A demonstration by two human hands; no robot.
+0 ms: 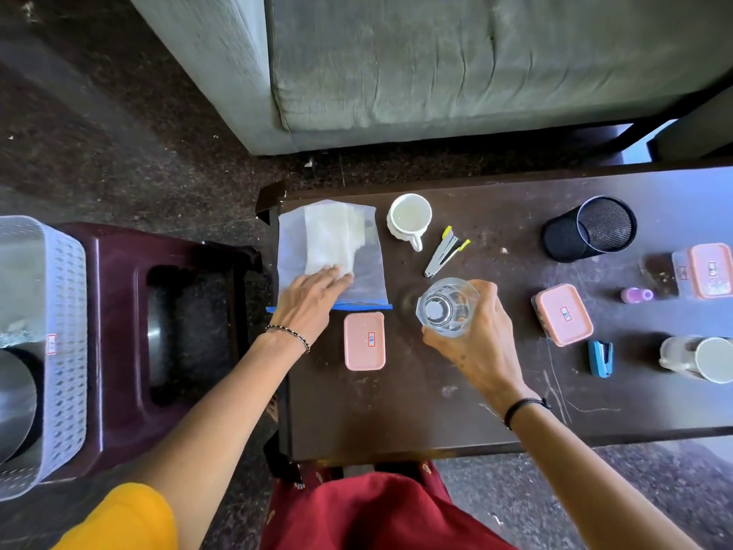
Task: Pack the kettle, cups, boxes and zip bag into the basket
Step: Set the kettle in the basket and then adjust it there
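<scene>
Basket point(59, 311), left of the table point(396, 410), is holding a metal kettle point(16, 398). Left hand point(309, 299) is lying flat, fingers extended, on the zip bag point(329, 248); right hand point(472, 347) is gripping a clear glass cup point(446, 307).

Dark table point(396, 410), cluttered, centre right of frame.
On it: zip bag point(333, 252), white cup point(409, 216), three pink boxes point(364, 340), staplers point(444, 252), mesh pot point(587, 228).

Left hand point(313, 297) lies flat on the zip bag point(331, 254); right hand point(472, 343) grips a clear glass point(446, 307), apparently just above the table point(396, 406).
</scene>
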